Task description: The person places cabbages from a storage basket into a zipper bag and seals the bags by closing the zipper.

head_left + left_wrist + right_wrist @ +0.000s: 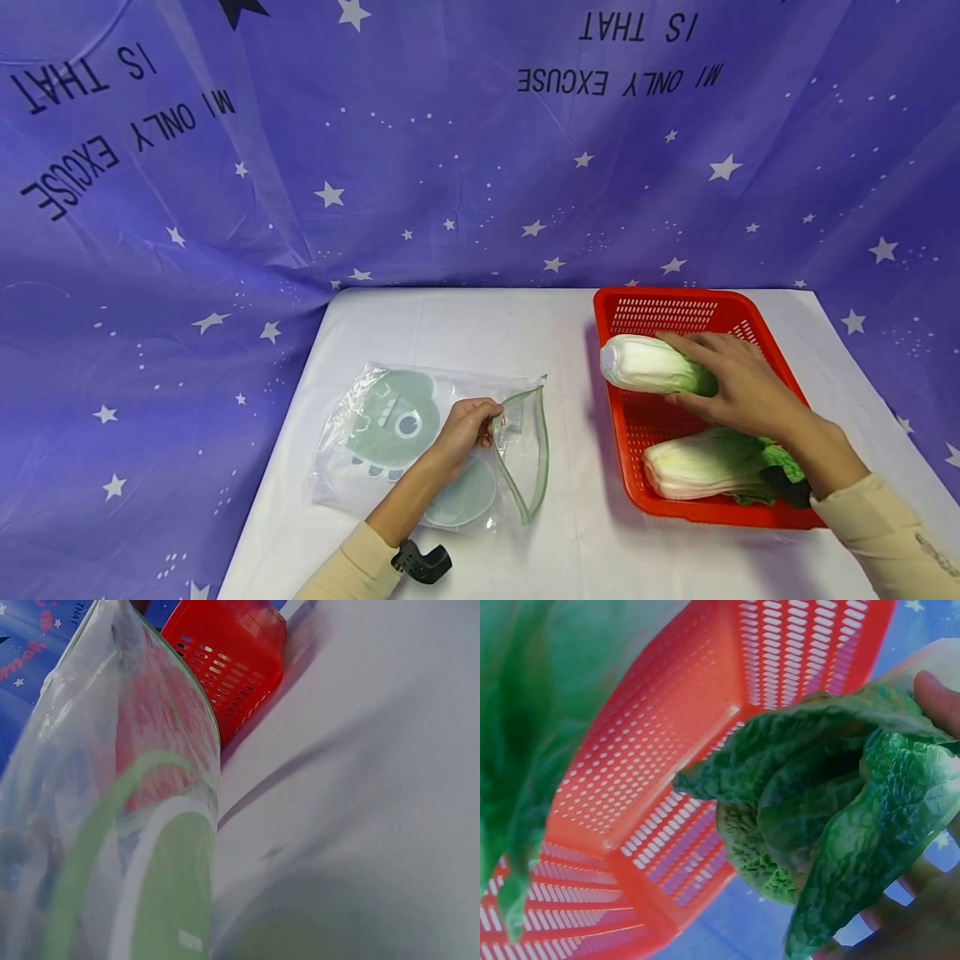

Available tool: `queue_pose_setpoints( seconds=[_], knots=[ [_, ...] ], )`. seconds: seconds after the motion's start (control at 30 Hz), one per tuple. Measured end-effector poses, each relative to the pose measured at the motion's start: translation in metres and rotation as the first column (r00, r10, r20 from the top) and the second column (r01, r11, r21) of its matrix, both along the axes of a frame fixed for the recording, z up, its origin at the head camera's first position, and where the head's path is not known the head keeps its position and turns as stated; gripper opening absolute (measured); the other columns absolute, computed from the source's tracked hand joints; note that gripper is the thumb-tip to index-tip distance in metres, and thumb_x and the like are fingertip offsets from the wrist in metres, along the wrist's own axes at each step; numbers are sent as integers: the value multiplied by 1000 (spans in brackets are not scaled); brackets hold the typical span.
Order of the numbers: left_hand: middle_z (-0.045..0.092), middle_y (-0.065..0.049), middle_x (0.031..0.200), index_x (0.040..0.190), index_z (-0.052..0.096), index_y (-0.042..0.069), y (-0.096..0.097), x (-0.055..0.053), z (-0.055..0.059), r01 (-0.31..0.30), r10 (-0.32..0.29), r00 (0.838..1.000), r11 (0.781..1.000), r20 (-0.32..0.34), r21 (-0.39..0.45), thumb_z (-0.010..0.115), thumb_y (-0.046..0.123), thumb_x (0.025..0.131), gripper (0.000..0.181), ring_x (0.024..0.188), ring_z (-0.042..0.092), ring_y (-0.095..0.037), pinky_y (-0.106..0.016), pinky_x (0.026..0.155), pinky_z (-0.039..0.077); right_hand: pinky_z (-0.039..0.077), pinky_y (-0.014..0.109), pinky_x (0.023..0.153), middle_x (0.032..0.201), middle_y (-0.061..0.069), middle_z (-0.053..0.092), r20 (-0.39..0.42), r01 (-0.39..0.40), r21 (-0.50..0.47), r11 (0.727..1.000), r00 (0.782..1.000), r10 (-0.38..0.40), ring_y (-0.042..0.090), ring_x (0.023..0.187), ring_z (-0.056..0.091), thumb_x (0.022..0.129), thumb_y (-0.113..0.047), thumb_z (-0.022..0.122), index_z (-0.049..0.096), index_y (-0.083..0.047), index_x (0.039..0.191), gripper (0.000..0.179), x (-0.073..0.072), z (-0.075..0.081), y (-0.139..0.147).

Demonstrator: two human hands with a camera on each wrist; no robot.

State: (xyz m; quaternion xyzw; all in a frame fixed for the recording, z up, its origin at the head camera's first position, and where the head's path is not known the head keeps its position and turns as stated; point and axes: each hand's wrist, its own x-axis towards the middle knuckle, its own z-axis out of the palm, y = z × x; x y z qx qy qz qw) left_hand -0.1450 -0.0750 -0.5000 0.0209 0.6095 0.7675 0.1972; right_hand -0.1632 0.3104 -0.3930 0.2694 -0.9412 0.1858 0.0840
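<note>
In the head view my left hand (467, 429) pinches the green-edged opening of a clear plastic bag (337, 467) printed with a pale green cartoon figure. The mouth of the bag gapes toward the right. My right hand (738, 379) grips a napa cabbage (645, 364), its white base pointing left, over the red basket (622, 467). Dark green leaves of the held cabbage (840, 802) spread open in the right wrist view, with fingers around its side. A second napa cabbage (693, 467) lies in the near part of the basket, partly behind my right wrist.
A white cloth (570, 542) covers the table under the bag and basket. Behind it hangs a purple curtain (450, 167) with stars and lettering. A black wrist strap (422, 562) sits on my left wrist. The basket's perforated wall (232, 675) rises beyond the bag in the left wrist view.
</note>
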Motion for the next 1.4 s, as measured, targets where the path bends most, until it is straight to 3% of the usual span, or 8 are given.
queue_pose_setpoints(
  seconds=[0.4, 0.73, 1.0, 1.4],
  knots=[
    [45, 3, 60, 65, 56, 10, -1, 0, 3, -1, 1, 1000, 1000, -3, 8, 53, 13, 93, 28, 53, 40, -8, -20, 50, 35, 31, 45, 85, 118, 7, 61, -24, -53, 22, 998, 998, 54, 27, 105, 54, 65, -32, 92, 57, -19, 139, 83, 10, 9, -29],
    [45, 3, 60, 66, 56, 9, -1, 1, 2, -10, 9, 1000, 1000, 2, 19, 54, 12, 93, 27, 53, 41, -8, -19, 50, 35, 31, 48, 90, 111, 3, 62, -52, -128, 51, 990, 990, 131, 22, 103, 55, 64, -37, 91, 61, -23, 135, 79, 17, 10, -44],
    [45, 3, 60, 66, 56, 9, -2, 1, 4, -18, 18, 1000, 1000, -1, 16, 54, 11, 93, 27, 53, 41, -8, -20, 50, 35, 32, 54, 89, 108, 3, 62, -101, -191, 168, 967, 972, 210, 27, 101, 54, 66, -46, 87, 59, -27, 136, 78, 23, 11, -64],
    [46, 3, 59, 64, 56, 9, -3, 0, 3, -23, 24, 1000, 1000, -12, 18, 55, 13, 93, 29, 53, 41, -8, -19, 49, 35, 31, 58, 94, 110, 2, 62, -118, -213, 244, 946, 962, 246, 29, 104, 52, 64, -43, 88, 61, -29, 134, 76, 30, 15, -84]
  ],
)
